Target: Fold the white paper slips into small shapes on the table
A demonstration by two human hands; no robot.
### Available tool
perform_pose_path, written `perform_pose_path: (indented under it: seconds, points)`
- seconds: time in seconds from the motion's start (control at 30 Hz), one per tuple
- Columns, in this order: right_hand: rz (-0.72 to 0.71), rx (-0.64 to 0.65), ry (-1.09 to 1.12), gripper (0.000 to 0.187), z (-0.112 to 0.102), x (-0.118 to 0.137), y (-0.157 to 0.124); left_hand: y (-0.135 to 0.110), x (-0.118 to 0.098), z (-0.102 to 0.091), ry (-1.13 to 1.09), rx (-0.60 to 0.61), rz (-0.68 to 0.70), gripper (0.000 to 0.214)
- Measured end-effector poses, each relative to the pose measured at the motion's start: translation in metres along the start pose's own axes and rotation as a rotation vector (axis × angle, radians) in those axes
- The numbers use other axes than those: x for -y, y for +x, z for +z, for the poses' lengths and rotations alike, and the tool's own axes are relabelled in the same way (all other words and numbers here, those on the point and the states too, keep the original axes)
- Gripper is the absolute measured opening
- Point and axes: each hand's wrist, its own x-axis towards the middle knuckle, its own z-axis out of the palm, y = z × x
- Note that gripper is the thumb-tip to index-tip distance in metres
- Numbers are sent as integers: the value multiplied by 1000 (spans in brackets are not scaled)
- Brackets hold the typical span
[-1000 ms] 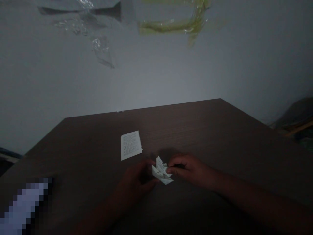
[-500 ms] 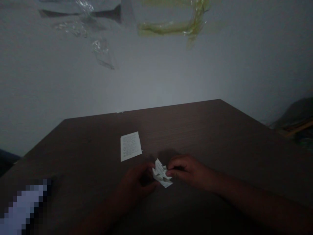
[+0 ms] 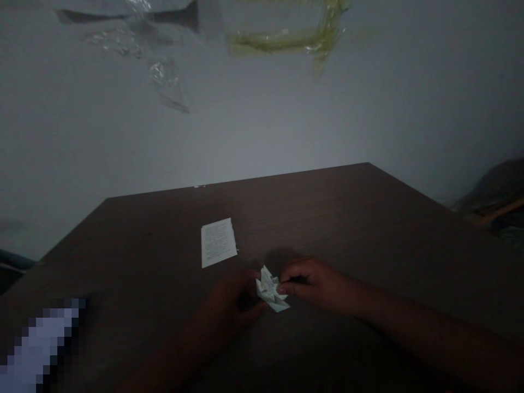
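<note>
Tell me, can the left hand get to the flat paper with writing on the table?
Probably yes. The left hand is near the printed paper, with only dark table between them. It is working the folded paper with the right hand, though, so it may need to let go first.

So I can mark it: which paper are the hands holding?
On the dark table, find the flat printed sheet. Just nearer, to its right, a small white paper is held between the left hand and right hand, folded into spiky points, unlike the flat sheet.

Dim, grainy view, pale glow on the wall (image 3: 262, 125); faint shadow behind the folded paper (image 3: 269, 289); pixelated lower left
</note>
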Motion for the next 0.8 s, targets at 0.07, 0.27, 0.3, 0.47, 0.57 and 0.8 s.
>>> perform_pose_path:
  seconds: [0.07,0.27,0.3,0.47,0.57,0.8]
  points:
    - [27,7,11,22,1,0,0,0,0,1,3,25,15,40]
    - [64,-14,51,26,2,0,0,0,3,3,37,30,178,35]
    - [75,-16,50,28,2,0,0,0,3,3,44,36,207,33]
    - [78,-47,81,29,6,0,-1,-1,8,6,58,68,265,32]
    - [67,-70,83,29,8,0,-2,-3,12,11,78,41,291,35]
    - [52,-73,39,26,9,-2,-3,-4,-8,5,104,108,191,37]
